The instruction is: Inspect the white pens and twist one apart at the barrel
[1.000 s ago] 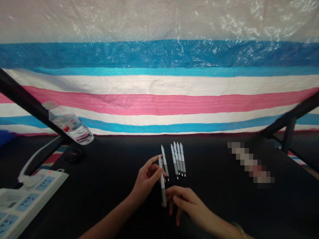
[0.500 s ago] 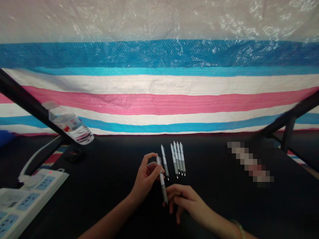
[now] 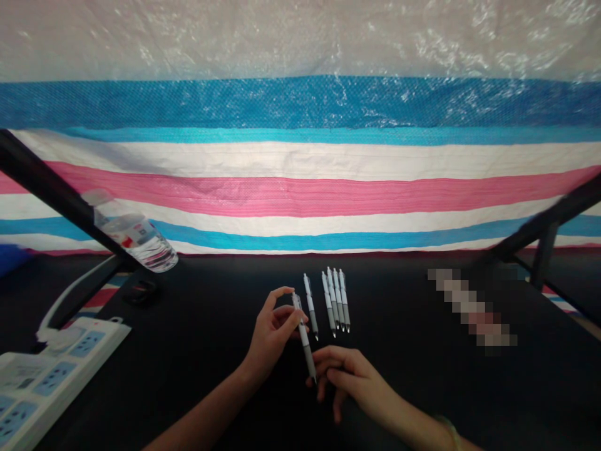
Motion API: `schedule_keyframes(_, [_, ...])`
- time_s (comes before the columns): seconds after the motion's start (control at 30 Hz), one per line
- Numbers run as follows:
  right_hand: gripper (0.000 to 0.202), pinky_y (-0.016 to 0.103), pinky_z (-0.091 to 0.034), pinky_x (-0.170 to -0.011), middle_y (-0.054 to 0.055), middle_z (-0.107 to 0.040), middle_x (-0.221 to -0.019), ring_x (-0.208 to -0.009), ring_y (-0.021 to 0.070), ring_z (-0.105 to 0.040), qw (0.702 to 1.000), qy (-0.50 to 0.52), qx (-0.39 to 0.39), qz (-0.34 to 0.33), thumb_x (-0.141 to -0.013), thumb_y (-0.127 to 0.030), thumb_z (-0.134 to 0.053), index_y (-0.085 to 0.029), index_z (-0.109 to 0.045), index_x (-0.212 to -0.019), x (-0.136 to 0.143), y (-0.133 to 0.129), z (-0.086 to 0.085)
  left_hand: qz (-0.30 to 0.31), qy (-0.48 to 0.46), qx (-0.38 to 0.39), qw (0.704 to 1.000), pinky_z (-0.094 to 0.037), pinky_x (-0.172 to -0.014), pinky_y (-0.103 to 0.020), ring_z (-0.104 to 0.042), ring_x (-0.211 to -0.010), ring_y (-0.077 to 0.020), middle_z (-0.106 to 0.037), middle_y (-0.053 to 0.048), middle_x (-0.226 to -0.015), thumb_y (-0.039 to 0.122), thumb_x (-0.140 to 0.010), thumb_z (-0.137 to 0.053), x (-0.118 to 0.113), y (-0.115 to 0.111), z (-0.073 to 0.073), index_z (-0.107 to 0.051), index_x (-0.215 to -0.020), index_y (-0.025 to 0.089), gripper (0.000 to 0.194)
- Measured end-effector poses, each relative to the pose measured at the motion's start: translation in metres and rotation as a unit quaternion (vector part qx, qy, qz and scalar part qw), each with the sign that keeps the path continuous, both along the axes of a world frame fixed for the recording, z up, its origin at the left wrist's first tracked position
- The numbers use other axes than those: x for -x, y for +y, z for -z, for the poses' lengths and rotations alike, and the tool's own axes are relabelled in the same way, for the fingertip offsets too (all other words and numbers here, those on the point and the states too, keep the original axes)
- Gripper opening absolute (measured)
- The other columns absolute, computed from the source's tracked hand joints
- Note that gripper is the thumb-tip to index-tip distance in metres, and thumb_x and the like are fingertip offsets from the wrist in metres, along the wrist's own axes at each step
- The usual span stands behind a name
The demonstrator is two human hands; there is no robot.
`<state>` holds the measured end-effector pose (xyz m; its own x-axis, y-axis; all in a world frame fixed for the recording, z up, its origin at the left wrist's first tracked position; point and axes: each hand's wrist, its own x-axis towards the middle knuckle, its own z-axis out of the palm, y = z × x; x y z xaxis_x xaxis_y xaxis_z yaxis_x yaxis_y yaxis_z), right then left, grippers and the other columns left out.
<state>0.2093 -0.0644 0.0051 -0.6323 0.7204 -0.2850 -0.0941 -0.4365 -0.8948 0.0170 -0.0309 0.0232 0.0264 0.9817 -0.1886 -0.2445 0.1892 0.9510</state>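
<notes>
A white click pen (image 3: 304, 333) with a grey grip slants across between my two hands, its tip pointing down toward me. My left hand (image 3: 275, 329) is closed on its upper half, thumb and fingers around the barrel, with the index fingertip at the push button. Close to the tip is my right hand (image 3: 350, 373), its fingers loosely curved and apart; one fingertip shows just beyond the pen tip, and whether it touches is unclear. A similar pen (image 3: 310, 305) lies just beyond my left hand. To its right several more pens (image 3: 335, 300) lie side by side, tips toward me.
Everything rests on a black tabletop (image 3: 225, 294). At the left are a white power strip (image 3: 70, 369) with a plugged-in cable, a dark small object (image 3: 141, 291) and a tilted water bottle (image 3: 141, 238). A blurred-out object (image 3: 472, 307) lies right. Striped sheeting (image 3: 300, 194) hangs behind.
The upper end of the held pen has tilted slightly left, with my left fingers still around it. My right hand and the lying pens have hardly moved.
</notes>
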Motion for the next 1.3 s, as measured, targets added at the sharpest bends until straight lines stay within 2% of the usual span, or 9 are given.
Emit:
schedule_keyframes(0.3, [0.036,0.021,-0.053,-0.049,0.01,-0.07,-0.095,-0.073,0.016,-0.065,1.0,-0.006,0.006,0.005,-0.081,-0.03,-0.064,-0.013,-0.068,-0.112,0.0,-0.001,0.002,-0.037,-0.003,0.0,0.999,-0.058,-0.062,-0.027,-0.07,-0.064,-0.0161,-0.073,0.002,-0.075,0.039,-0.078,-0.08,0.001,0.002,0.001,-0.049,-0.122,0.023,0.056])
schedule_keyframes(0.53, [0.036,0.021,-0.052,-0.046,0.01,-0.07,-0.096,-0.07,0.0161,-0.066,0.999,-0.038,-0.006,0.003,-0.079,-0.031,-0.062,-0.013,-0.066,-0.11,0.002,-0.002,-0.001,-0.034,0.008,-0.008,0.999,-0.06,-0.064,-0.029,-0.071,-0.067,-0.0176,-0.074,0.001,-0.076,0.039,-0.079,-0.079,0.001,0.004,-0.001,-0.051,-0.118,0.021,0.051])
schedule_keyframes(0.73, [0.024,0.017,-0.034,-0.037,0.002,-0.066,-0.071,-0.043,0.008,-0.053,0.976,-0.182,-0.11,0.052,-0.086,-0.032,-0.051,-0.013,-0.066,-0.089,-0.001,-0.006,0.002,-0.024,0.099,-0.043,0.994,-0.059,-0.059,-0.026,-0.075,-0.079,-0.0226,-0.076,-0.002,-0.081,0.037,-0.081,-0.076,0.005,0.024,-0.002,-0.053,-0.125,0.021,0.053])
schedule_keyframes(0.83, [0.021,0.018,-0.034,-0.041,-0.001,-0.065,-0.064,-0.042,0.0075,-0.052,0.967,-0.197,-0.152,0.055,-0.088,-0.028,-0.05,-0.015,-0.066,-0.085,-0.003,-0.006,-0.001,-0.006,0.166,-0.082,0.983,-0.061,-0.052,-0.026,-0.073,-0.072,-0.0203,-0.072,-0.002,-0.084,0.035,-0.08,-0.074,0.006,0.042,0.002,-0.059,-0.122,0.021,0.047])
schedule_keyframes(0.93, [0.021,0.019,-0.037,-0.045,0.0,-0.066,-0.066,-0.047,0.0093,-0.055,0.953,-0.215,-0.205,0.053,-0.091,-0.024,-0.049,-0.016,-0.068,-0.087,-0.005,-0.006,-0.006,-0.023,0.226,-0.118,0.967,-0.06,-0.048,-0.026,-0.067,-0.062,-0.0144,-0.067,-0.003,-0.092,0.028,-0.077,-0.076,0.003,0.06,0.009,-0.068,-0.115,0.019,0.04])
schedule_keyframes(1.03, [0.02,0.022,-0.046,-0.057,0.002,-0.07,-0.073,-0.062,0.0131,-0.063,0.905,-0.26,-0.332,0.051,-0.091,-0.014,-0.049,-0.018,-0.069,-0.09,-0.01,-0.003,-0.01,-0.044,0.247,-0.134,0.959,-0.06,-0.046,-0.025,-0.063,-0.059,-0.0116,-0.063,-0.003,-0.092,0.024,-0.074,-0.077,0.0,0.068,0.015,-0.073,-0.11,0.019,0.037])
schedule_keyframes(1.1, [0.024,0.027,-0.051,-0.067,0.005,-0.072,-0.085,-0.075,0.0171,-0.067,0.846,-0.297,-0.441,0.043,-0.09,-0.008,-0.047,-0.017,-0.068,-0.098,-0.015,0.002,-0.011,-0.047,0.248,-0.132,0.959,-0.06,-0.048,-0.025,-0.063,-0.059,-0.0117,-0.062,-0.004,-0.093,0.024,-0.075,-0.076,0.0,0.067,0.016,-0.074,-0.11,0.018,0.035])
schedule_keyframes(1.2, [0.034,0.035,-0.054,-0.078,0.013,-0.073,-0.109,-0.096,0.0242,-0.066,0.709,-0.356,-0.609,0.008,-0.091,-0.002,-0.046,-0.015,-0.065,-0.116,-0.022,0.012,-0.012,-0.031,0.241,-0.117,0.963,-0.063,-0.054,-0.028,-0.066,-0.064,-0.014,-0.065,-0.004,-0.096,0.024,-0.076,-0.075,0.003,0.054,0.015,-0.072,-0.111,0.018,0.035])
schedule_keyframes(1.3, [0.031,0.04,-0.053,-0.083,0.015,-0.071,-0.12,-0.103,0.0273,-0.064,0.579,-0.394,-0.714,-0.01,-0.095,-0.003,-0.051,-0.014,-0.063,-0.122,-0.024,0.022,-0.01,0.002,0.226,-0.087,0.97,-0.064,-0.062,-0.032,-0.069,-0.069,-0.016,-0.067,-0.005,-0.1,0.025,-0.076,-0.074,0.007,0.032,0.008,-0.071,-0.112,0.02,0.037])
